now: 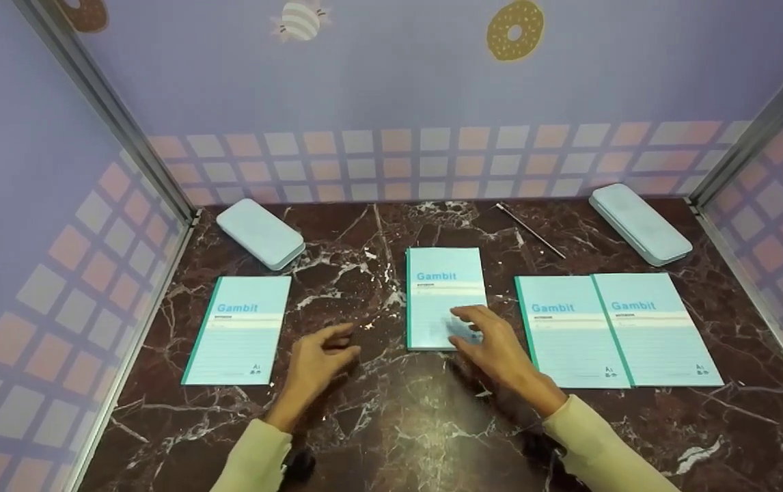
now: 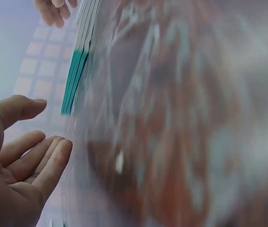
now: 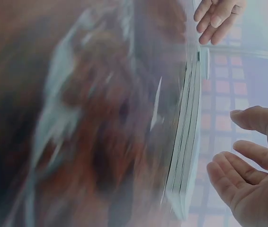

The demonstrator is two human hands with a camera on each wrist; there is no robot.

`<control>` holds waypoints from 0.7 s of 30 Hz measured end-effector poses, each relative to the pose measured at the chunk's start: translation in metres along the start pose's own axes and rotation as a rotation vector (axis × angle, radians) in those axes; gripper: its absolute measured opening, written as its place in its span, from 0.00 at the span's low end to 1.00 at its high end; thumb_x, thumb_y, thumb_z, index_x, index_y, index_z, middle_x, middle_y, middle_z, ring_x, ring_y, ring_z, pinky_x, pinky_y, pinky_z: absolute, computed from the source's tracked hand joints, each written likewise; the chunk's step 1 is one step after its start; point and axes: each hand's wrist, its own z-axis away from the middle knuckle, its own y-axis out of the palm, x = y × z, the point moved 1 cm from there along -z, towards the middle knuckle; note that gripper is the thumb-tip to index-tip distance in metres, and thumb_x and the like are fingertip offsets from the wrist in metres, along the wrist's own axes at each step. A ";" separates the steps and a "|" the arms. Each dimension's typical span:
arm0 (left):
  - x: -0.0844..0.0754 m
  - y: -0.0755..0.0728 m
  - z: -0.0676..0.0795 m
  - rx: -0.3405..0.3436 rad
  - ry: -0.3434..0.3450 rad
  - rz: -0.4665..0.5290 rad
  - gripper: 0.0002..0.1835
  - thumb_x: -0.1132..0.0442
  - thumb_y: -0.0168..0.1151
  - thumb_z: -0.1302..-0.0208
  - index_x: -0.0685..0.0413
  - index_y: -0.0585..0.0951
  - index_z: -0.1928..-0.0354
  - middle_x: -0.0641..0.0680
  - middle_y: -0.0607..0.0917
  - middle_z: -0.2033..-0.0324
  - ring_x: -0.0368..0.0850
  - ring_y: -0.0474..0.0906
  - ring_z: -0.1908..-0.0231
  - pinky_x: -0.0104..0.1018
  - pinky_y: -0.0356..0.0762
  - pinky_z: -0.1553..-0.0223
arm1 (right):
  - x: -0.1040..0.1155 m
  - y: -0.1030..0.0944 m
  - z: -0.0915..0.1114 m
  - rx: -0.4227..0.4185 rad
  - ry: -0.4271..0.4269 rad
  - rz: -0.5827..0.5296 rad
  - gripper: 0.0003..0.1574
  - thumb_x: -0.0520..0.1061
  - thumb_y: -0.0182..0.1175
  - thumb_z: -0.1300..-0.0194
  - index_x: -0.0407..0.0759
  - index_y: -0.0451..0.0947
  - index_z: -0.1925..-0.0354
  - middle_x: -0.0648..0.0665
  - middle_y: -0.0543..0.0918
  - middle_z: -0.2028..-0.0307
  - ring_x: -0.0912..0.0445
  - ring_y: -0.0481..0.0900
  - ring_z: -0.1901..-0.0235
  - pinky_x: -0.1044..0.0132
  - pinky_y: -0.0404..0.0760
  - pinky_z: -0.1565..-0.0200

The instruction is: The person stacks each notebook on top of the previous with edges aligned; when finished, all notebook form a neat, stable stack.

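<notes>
A pale blue stack of notebooks (image 1: 441, 301) with green spines lies in the middle of the table; the wrist views show its layered edges. My right hand (image 1: 494, 342) hovers at the stack's lower right corner, its fingers apart and loosely bent, holding nothing; in the head view it covers that corner. To the left of the stack, my left hand (image 1: 320, 359) is held over the bare table with thumb and fingers spread. A single-looking notebook (image 1: 238, 335) lies left of it. Two more notebooks, one (image 1: 572, 342) beside another (image 1: 661, 335), lie at the right.
A white pencil-case-like box (image 1: 260, 232) sits at the back left, and a similar box (image 1: 641, 222) at the back right. A thin dark pen-like stick (image 1: 531, 230) lies behind the notebooks. Patterned walls (image 1: 391, 82) enclose the dark marbled table (image 1: 391, 424).
</notes>
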 end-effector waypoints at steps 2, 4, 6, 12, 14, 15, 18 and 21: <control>0.001 -0.011 0.001 -0.027 -0.022 -0.004 0.23 0.72 0.79 0.40 0.69 0.86 0.43 0.69 0.89 0.53 0.62 0.90 0.56 0.38 0.89 0.54 | 0.004 0.006 -0.003 0.010 -0.004 -0.028 0.26 0.34 0.74 0.34 0.30 0.82 0.40 0.36 0.85 0.47 0.40 0.85 0.49 0.45 0.87 0.50; 0.003 -0.022 0.002 -0.058 -0.043 -0.011 0.23 0.73 0.78 0.41 0.68 0.86 0.43 0.69 0.89 0.53 0.62 0.90 0.56 0.37 0.89 0.55 | 0.009 0.013 -0.007 0.024 -0.011 -0.059 0.25 0.33 0.73 0.34 0.29 0.81 0.40 0.34 0.85 0.47 0.39 0.85 0.49 0.45 0.87 0.48; 0.003 -0.031 0.003 -0.088 -0.057 -0.016 0.22 0.73 0.78 0.40 0.68 0.86 0.43 0.69 0.89 0.53 0.62 0.90 0.56 0.37 0.88 0.54 | 0.014 0.020 -0.012 0.038 -0.019 -0.090 0.25 0.33 0.73 0.33 0.28 0.81 0.40 0.32 0.85 0.47 0.38 0.86 0.49 0.46 0.87 0.48; 0.004 -0.063 0.008 -0.156 -0.068 -0.058 0.22 0.68 0.77 0.36 0.64 0.87 0.41 0.66 0.90 0.51 0.60 0.90 0.55 0.38 0.89 0.56 | 0.029 0.042 -0.023 0.094 0.003 -0.190 0.25 0.32 0.71 0.32 0.26 0.79 0.39 0.30 0.84 0.46 0.37 0.85 0.47 0.48 0.86 0.44; 0.005 -0.073 0.010 -0.171 -0.066 -0.084 0.22 0.66 0.77 0.35 0.63 0.87 0.40 0.65 0.89 0.49 0.59 0.90 0.53 0.39 0.89 0.55 | 0.033 0.049 -0.026 0.112 0.024 -0.228 0.26 0.32 0.71 0.31 0.26 0.79 0.38 0.30 0.84 0.45 0.36 0.85 0.47 0.48 0.86 0.44; 0.006 -0.078 0.011 -0.180 -0.063 -0.093 0.22 0.66 0.77 0.34 0.63 0.87 0.40 0.64 0.89 0.49 0.60 0.89 0.52 0.41 0.89 0.54 | 0.035 0.053 -0.028 0.122 0.033 -0.250 0.26 0.32 0.71 0.31 0.26 0.78 0.37 0.30 0.84 0.44 0.36 0.85 0.47 0.48 0.86 0.44; 0.009 -0.093 0.015 -0.200 -0.066 -0.119 0.22 0.64 0.77 0.33 0.62 0.86 0.39 0.63 0.88 0.45 0.60 0.88 0.48 0.41 0.88 0.50 | 0.042 0.064 -0.033 0.150 0.075 -0.317 0.28 0.33 0.71 0.31 0.27 0.78 0.36 0.29 0.84 0.44 0.34 0.85 0.48 0.47 0.86 0.45; 0.013 -0.106 0.020 -0.211 -0.093 -0.124 0.23 0.63 0.77 0.33 0.62 0.85 0.38 0.62 0.87 0.43 0.60 0.87 0.46 0.38 0.87 0.50 | 0.050 0.074 -0.037 0.185 0.136 -0.355 0.29 0.35 0.71 0.31 0.29 0.78 0.36 0.30 0.85 0.45 0.36 0.86 0.49 0.51 0.87 0.45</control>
